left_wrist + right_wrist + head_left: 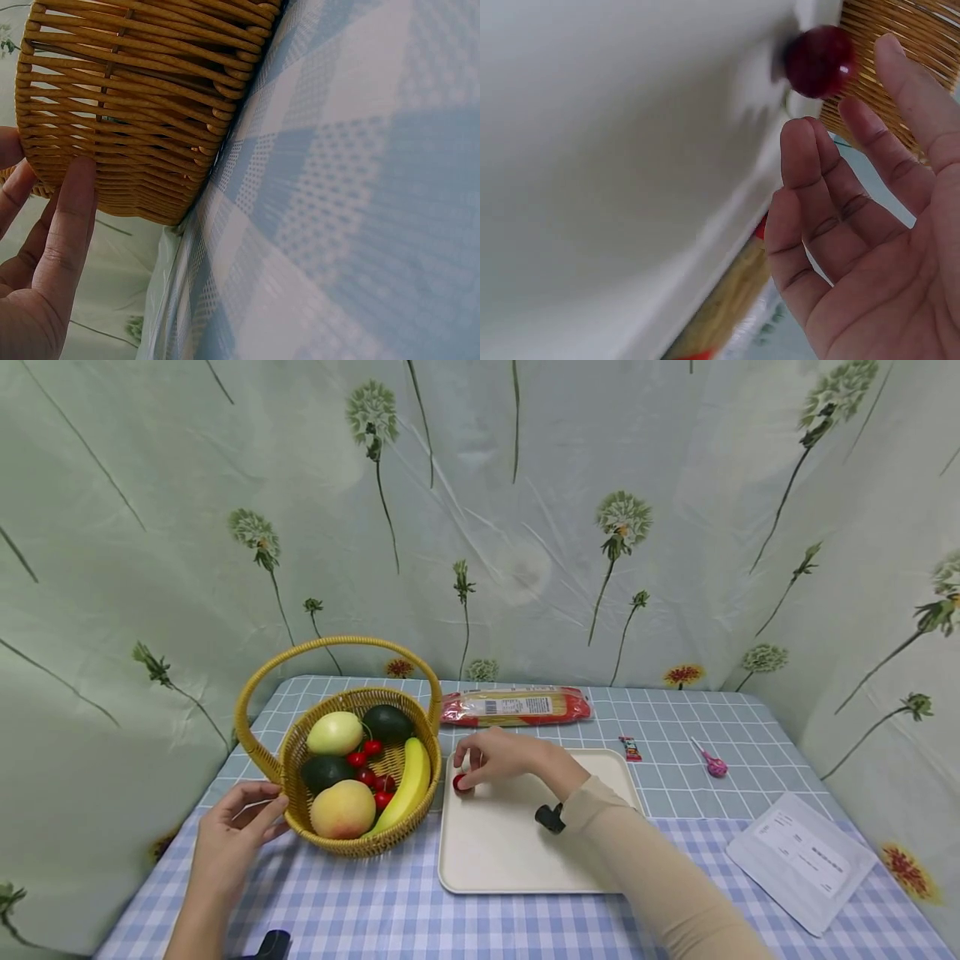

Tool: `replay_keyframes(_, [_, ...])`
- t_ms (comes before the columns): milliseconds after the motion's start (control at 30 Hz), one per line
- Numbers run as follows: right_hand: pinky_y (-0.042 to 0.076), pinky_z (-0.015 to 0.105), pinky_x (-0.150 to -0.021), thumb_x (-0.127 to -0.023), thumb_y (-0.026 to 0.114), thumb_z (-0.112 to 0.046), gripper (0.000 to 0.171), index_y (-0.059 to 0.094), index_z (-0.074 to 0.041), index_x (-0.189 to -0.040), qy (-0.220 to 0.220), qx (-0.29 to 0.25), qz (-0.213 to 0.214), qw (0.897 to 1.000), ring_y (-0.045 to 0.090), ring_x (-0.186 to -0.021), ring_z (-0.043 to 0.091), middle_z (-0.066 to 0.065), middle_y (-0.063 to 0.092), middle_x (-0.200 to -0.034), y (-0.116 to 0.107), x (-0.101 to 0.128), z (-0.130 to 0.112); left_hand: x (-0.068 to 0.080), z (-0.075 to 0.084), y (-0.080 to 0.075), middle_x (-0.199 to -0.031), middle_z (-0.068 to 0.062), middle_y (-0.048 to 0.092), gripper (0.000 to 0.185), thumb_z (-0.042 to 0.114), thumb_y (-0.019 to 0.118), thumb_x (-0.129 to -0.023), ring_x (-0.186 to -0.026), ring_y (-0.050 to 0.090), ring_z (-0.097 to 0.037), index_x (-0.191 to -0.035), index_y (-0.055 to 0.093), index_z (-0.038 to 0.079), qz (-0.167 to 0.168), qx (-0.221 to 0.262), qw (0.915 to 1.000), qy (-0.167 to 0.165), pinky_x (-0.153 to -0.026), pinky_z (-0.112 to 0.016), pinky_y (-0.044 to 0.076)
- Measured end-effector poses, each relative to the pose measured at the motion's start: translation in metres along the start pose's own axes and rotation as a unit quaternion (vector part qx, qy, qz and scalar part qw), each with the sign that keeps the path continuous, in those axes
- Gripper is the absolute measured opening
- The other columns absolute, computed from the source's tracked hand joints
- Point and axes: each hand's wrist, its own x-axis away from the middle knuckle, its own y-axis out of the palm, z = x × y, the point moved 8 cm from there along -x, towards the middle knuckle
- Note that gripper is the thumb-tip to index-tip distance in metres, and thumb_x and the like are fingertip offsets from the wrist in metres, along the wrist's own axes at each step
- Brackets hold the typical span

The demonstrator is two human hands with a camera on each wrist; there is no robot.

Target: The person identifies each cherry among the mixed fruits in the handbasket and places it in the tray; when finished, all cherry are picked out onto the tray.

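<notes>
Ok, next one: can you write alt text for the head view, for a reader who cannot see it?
A person's right hand hovers over a red cherry lying on a cream tray, while the left hand touches the side of a wicker basket of fruit. All sit on a blue checked tablecloth.

Basket [352,777] crowds tray [525,860] left edge; tray middle bare; noodle packet [516,707] behind.
</notes>
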Motion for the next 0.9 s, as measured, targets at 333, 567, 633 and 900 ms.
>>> replay_keyframes(333, [0.058,0.022,-0.082,-0.103,0.076,-0.027,0.027,0.071,-0.009,-0.122,-0.049,0.023,0.008,0.999,0.066,-0.087,0.011,0.002,0.073,-0.097,-0.030,-0.002,-0.041,0.000,0.001,-0.001,-0.102,0.013,0.070,0.026,0.008,0.080,-0.097,-0.091,0.071,0.000,-0.117,0.067,-0.002,0.001,-0.006,1.0000,0.004,-0.070,-0.022,0.068])
replay_keyframes(567, [0.058,0.021,-0.081,-0.104,0.074,-0.029,0.031,0.073,-0.009,-0.127,-0.080,0.055,0.005,0.995,0.065,-0.089,0.010,0.001,0.074,-0.103,-0.035,-0.008,-0.079,0.001,0.004,-0.002,-0.102,0.012,0.073,0.026,0.007,0.080,-0.097,-0.091,0.072,0.000,-0.118,0.069,-0.004,-0.003,-0.002,0.9999,0.014,-0.071,-0.024,0.068])
replay_keyframes(633, [0.058,0.022,-0.082,-0.105,0.073,-0.030,0.031,0.072,-0.011,-0.129,-0.081,0.060,-0.004,0.995,0.065,-0.090,0.011,0.002,0.074,-0.104,-0.034,-0.013,-0.087,0.001,0.005,-0.002,-0.102,0.012,0.074,0.026,0.006,0.080,-0.097,-0.092,0.073,-0.001,-0.118,0.071,-0.005,-0.005,0.004,0.9998,0.019,-0.071,-0.025,0.069])
replay_keyframes(900, [0.056,0.021,-0.078,-0.106,0.071,-0.031,0.038,0.067,-0.015,-0.140,-0.069,0.083,-0.042,0.993,0.067,-0.093,0.010,0.005,0.075,-0.111,-0.024,-0.044,-0.105,0.002,0.008,0.000,-0.104,0.010,0.075,0.027,0.003,0.080,-0.096,-0.092,0.075,-0.001,-0.118,0.071,-0.009,-0.024,0.024,0.9988,0.035,-0.071,-0.026,0.069])
